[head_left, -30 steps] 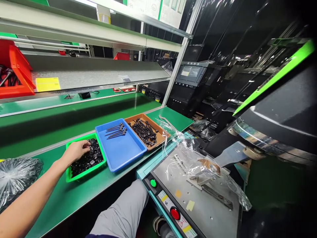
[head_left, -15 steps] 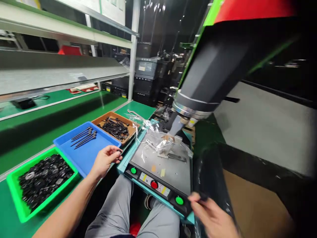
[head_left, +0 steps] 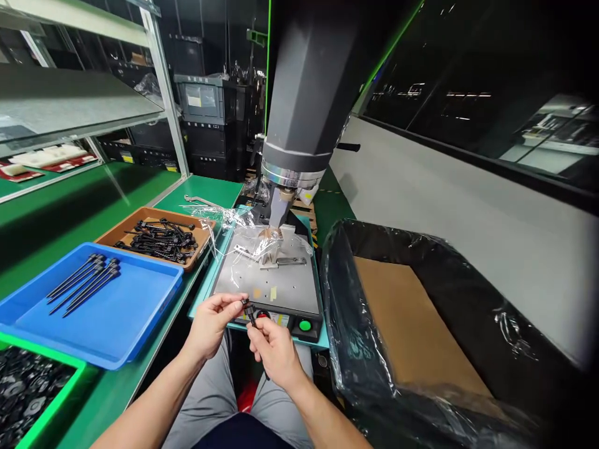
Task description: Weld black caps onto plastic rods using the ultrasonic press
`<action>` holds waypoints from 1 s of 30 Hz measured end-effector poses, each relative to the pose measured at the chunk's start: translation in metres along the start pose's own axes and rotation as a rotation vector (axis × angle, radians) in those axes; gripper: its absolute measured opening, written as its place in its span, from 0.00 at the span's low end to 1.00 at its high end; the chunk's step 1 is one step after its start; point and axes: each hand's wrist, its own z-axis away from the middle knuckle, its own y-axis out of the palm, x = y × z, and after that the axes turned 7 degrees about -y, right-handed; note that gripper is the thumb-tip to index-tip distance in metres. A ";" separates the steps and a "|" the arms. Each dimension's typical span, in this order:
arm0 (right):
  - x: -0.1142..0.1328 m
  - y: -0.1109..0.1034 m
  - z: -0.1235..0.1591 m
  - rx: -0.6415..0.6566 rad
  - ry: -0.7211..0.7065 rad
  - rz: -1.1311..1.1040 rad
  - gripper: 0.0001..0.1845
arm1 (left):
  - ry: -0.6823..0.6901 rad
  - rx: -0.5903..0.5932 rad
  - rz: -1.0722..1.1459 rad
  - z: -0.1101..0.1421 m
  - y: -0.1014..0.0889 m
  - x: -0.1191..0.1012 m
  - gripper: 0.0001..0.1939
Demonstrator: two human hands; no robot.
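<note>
Above the front edge of the machine base, my left hand (head_left: 213, 324) pinches a small black part (head_left: 244, 302) between thumb and fingertips. My right hand (head_left: 276, 350) is closed around a dark rod-like part (head_left: 251, 314), its upper end touching or very close to the small part. Most of the rod is hidden by the fingers. Just beyond my hands is the metal plate (head_left: 281, 293), with a red button partly covered and a green button (head_left: 304, 325) in view. The machine's grey head (head_left: 299, 106) comes down over a fixture (head_left: 270, 249) draped in clear plastic.
A blue tray (head_left: 145, 299) on the left holds several black spikes (head_left: 88, 280). Behind it, a brown tray (head_left: 140, 215) contains black rods; nearer is a green bin (head_left: 60, 399) of small black parts. A plastic-lined box (head_left: 346, 299) with cardboard inside stands right.
My right hand has come in from the right to meet my left hand in front of the machine. The view has turned rightward, showing more of the lined box.
</note>
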 end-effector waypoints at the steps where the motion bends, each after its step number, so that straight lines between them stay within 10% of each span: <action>1: 0.000 0.000 0.000 -0.003 0.001 0.005 0.18 | -0.006 -0.001 0.003 0.000 0.001 0.001 0.14; 11: 0.002 0.005 -0.001 -0.022 0.066 -0.289 0.18 | 0.051 0.047 -0.107 0.002 0.002 0.013 0.11; 30: -0.004 -0.011 -0.008 -0.211 -0.278 0.452 0.12 | 0.109 0.118 -0.137 -0.008 0.021 0.020 0.17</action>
